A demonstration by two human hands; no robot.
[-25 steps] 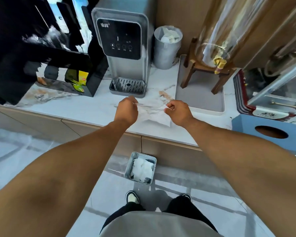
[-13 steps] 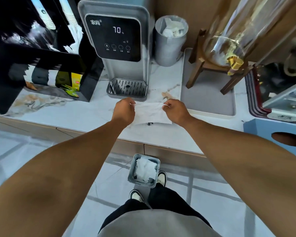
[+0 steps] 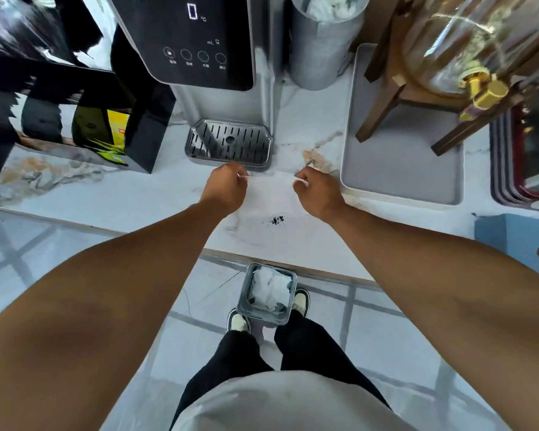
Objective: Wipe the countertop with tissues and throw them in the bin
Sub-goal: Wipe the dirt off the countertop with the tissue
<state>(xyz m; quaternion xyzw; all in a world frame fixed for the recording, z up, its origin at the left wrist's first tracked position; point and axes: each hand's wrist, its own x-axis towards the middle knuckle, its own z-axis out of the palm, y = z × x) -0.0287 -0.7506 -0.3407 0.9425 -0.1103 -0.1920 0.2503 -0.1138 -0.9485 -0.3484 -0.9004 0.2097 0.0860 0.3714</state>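
White tissue [image 3: 269,189] stretched flat on the bench [image 3: 106,194], wiping barely begun.
Your left hand [image 3: 224,189] and right hand [image 3: 318,194] pinch its far corners; dark crumbs [image 3: 277,219] remain, and the bin [image 3: 266,293] below already holds tissues.

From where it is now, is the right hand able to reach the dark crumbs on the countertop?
Probably yes: the dark crumbs lie uncovered just near-side of the right hand, though it is pinching the tissue.
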